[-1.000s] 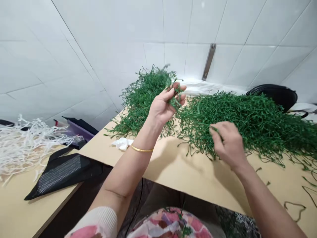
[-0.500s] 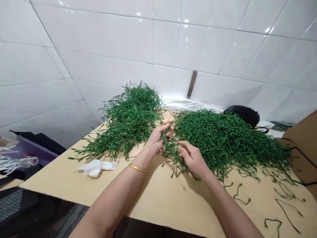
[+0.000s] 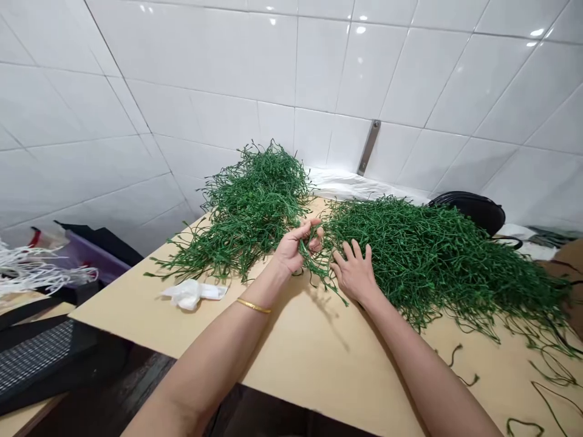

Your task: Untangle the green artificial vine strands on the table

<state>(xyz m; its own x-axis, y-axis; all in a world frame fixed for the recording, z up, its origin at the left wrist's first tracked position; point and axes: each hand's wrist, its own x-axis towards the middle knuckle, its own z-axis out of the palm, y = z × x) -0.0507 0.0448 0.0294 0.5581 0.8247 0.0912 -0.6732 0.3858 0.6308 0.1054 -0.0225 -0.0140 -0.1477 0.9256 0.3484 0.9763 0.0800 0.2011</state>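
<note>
White tiles make up the wall behind a pale tabletop. On it, the larger heap of knotted green cords sprawls to the right, and a smaller heap sits to the left. The right hand lies with fingers spread at the larger heap's left edge; the left hand, between the heaps, pinches a small bunch of cords. Crumpled white tissue lies near the left forearm, which wears a thin gold bangle.

left hand: fingers curled | right hand: palm down, fingers spread
</note>
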